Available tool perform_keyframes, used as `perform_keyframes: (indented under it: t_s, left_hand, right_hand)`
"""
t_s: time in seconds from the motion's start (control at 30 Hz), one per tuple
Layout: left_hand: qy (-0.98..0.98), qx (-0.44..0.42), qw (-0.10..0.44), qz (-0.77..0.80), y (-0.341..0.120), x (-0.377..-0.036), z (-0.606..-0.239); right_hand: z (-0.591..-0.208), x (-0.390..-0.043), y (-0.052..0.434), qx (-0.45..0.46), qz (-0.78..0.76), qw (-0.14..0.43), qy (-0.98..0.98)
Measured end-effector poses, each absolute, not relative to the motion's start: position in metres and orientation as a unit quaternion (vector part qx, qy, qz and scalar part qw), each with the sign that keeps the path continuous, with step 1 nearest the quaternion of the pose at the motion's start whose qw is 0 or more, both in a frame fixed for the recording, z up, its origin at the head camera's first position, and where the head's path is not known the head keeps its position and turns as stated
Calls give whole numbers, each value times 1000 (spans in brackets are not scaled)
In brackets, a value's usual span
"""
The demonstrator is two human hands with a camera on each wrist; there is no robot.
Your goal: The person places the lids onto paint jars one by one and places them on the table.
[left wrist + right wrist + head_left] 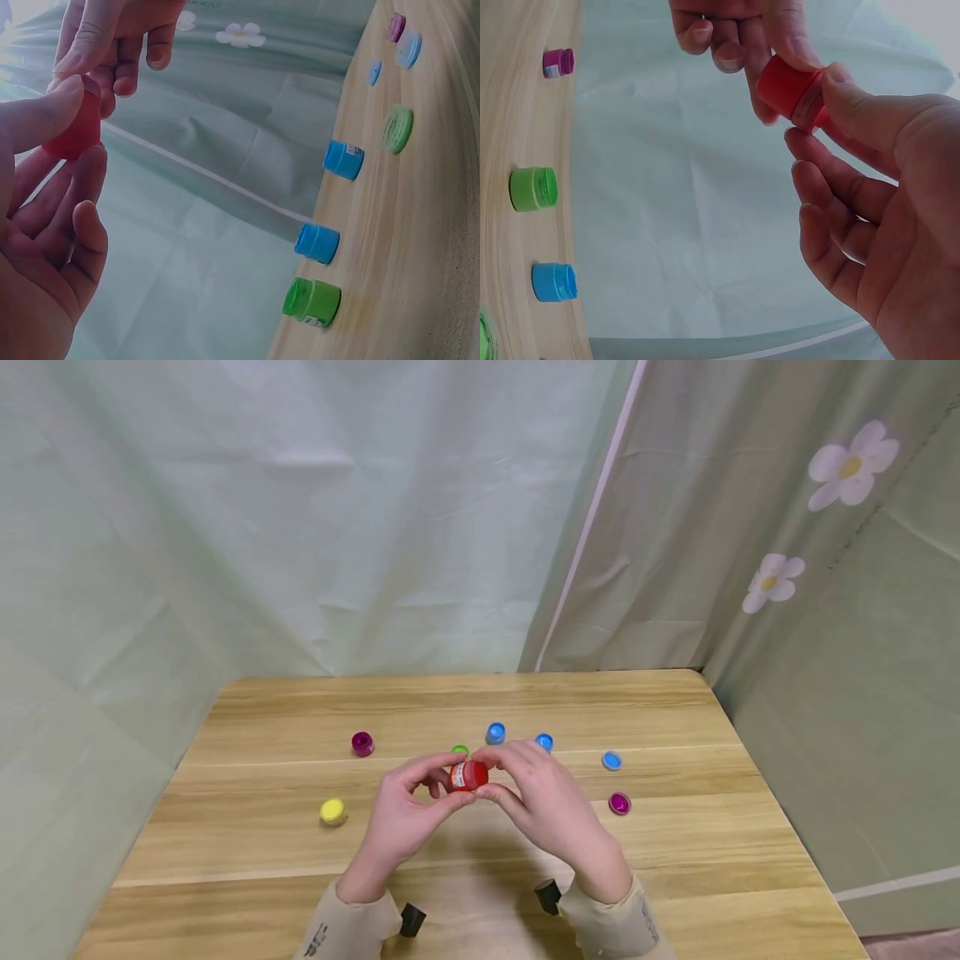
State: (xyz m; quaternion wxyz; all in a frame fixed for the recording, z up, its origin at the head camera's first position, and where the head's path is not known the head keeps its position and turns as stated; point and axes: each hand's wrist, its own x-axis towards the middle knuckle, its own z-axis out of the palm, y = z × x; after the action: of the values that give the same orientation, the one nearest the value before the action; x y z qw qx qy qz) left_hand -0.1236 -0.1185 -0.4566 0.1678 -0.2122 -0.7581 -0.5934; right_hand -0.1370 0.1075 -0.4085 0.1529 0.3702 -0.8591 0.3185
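Note:
A small red paint jar [460, 776] is held up above the table between both hands, lying tilted on its side. My left hand [405, 814] grips the jar's body between thumb and fingers. At its other end, my right hand [546, 797] pinches the red lid [808, 109] with thumb and forefinger. The lid sits on the jar's mouth. Behind the hands stand an uncapped green jar [315, 301] and two uncapped blue jars [496, 732] [344, 159]. A green lid [398, 129] lies on the table, hidden behind my right hand in the head view.
On the wooden table [247, 852], a purple jar [362, 743] and a yellow jar [333, 812] stand to the left. A blue lid [612, 761] and a purple lid [619, 803] lie to the right. A pale green curtain [420, 568] hangs behind the table.

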Motion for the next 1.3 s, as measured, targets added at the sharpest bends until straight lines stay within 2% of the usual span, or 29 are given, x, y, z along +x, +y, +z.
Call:
perform_keyframes:
  t_s: [0.37,0.67,0.97,1.3]
  left_hand:
    - [-781,-216,158,-565,-115,-124,-457]
    - [-796,-167,140,-565,-123,-123,-455]
    - [-839,-129,121,-515,-167,-122,-464]
    - [-904,-83,123,-401,-222,-118,-483]
  right_hand:
    - [-408,-137,108,374,323,162,-854]
    - [-409,-136,113,343,351,162,-856]
    - [-409,-138,127,331,352,152,-862]
    - [-417,-138,144,328,320,109,-882]
